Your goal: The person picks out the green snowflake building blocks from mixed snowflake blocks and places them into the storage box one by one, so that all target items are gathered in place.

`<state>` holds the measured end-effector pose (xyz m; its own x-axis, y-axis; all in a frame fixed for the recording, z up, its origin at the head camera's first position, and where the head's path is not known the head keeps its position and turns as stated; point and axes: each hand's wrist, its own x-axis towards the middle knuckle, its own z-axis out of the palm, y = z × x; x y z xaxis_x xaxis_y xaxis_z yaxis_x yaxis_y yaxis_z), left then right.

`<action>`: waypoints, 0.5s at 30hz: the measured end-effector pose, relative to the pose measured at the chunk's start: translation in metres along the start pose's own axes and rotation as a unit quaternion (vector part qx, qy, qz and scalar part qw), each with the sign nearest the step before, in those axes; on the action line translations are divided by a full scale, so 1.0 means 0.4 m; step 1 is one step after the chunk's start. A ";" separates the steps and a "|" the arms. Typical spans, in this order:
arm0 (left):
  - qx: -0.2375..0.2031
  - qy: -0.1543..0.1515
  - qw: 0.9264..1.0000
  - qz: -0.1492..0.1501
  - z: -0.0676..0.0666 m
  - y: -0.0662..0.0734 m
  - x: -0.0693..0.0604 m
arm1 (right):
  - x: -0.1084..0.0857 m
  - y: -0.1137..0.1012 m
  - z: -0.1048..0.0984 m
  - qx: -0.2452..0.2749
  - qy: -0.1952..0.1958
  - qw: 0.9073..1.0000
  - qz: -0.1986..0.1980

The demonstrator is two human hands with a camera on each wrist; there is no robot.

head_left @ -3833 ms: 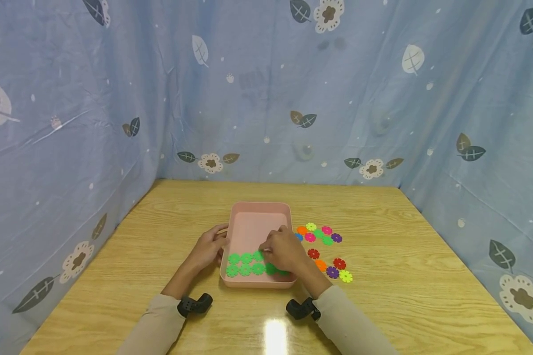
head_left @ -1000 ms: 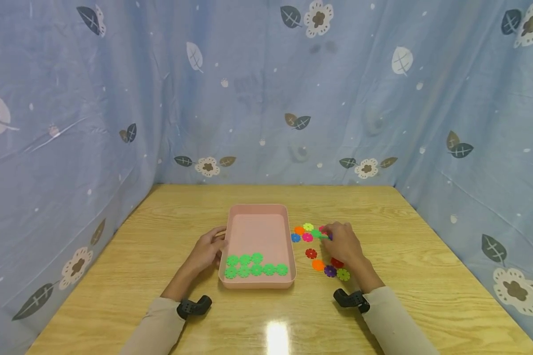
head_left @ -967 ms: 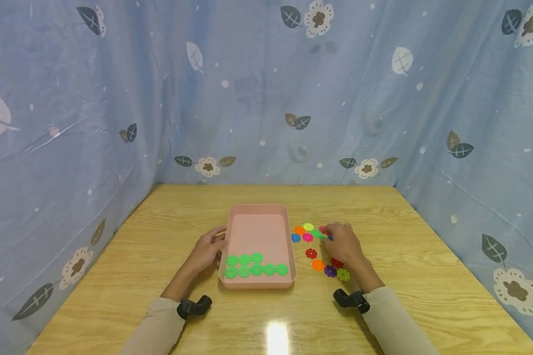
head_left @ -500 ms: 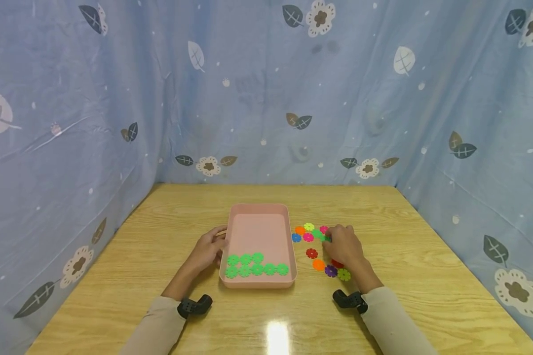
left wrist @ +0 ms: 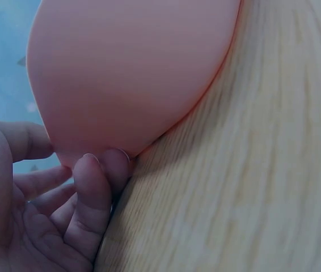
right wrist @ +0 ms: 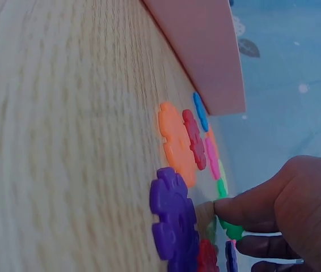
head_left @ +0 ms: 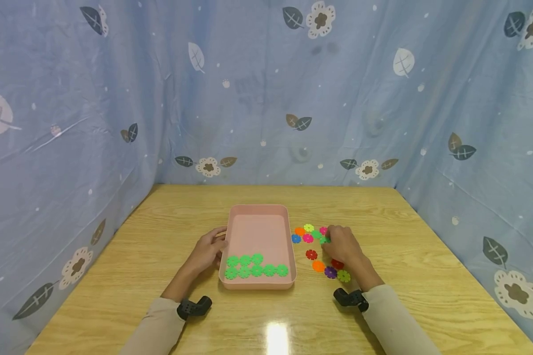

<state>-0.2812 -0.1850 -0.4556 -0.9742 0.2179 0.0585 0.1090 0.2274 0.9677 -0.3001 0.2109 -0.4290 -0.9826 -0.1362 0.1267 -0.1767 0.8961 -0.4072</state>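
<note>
My left hand [head_left: 208,250] holds the left wall of a pink tray [head_left: 258,286], with fingertips against its outer side in the left wrist view [left wrist: 92,187]. Inside the tray, green flower-shaped plastic discs [head_left: 256,270] lie in two rows along the near end. On the table to the right, my right hand [head_left: 344,246] pinches a green flower-shaped disc [right wrist: 231,229] between thumb and forefinger. Another green disc [head_left: 316,234] lies just left of it. A pink disc [head_left: 323,230] sits beyond the fingertips, partly covered.
Loose discs lie right of the tray: blue [head_left: 296,238], orange [head_left: 299,230], yellow [head_left: 309,228], pink [head_left: 308,238], red [head_left: 311,254]. Nearer are another orange [head_left: 318,266], a purple [head_left: 330,272] and a yellow-green one [head_left: 344,276]. A patterned blue curtain [head_left: 266,98] surrounds the table [head_left: 182,207].
The right hand has left the tray for the discs on the table, where it has shifted only slightly in the last second. The left hand stays at the tray wall.
</note>
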 end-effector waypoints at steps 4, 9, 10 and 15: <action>0.002 -0.003 1.000 0.004 0.000 -0.001 0.000 | 0.000 0.003 0.002 0.014 0.001 1.000 -0.009; 0.004 -0.005 1.000 0.006 0.001 -0.003 -0.003 | 0.005 0.002 0.003 0.042 0.013 0.999 -0.032; 0.004 -0.004 1.000 0.007 0.001 -0.003 -0.002 | 0.006 0.000 0.002 0.047 0.017 0.998 -0.037; 0.009 0.004 1.000 0.005 0.002 -0.002 0.000 | 0.010 -0.016 -0.002 0.066 0.039 0.996 -0.052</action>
<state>-0.2812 -0.1842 -0.4565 -0.9744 0.2132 0.0708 0.1228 0.2414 0.9626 -0.3029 0.2050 -0.4252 -0.9519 -0.1869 0.2428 -0.2882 0.8152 -0.5024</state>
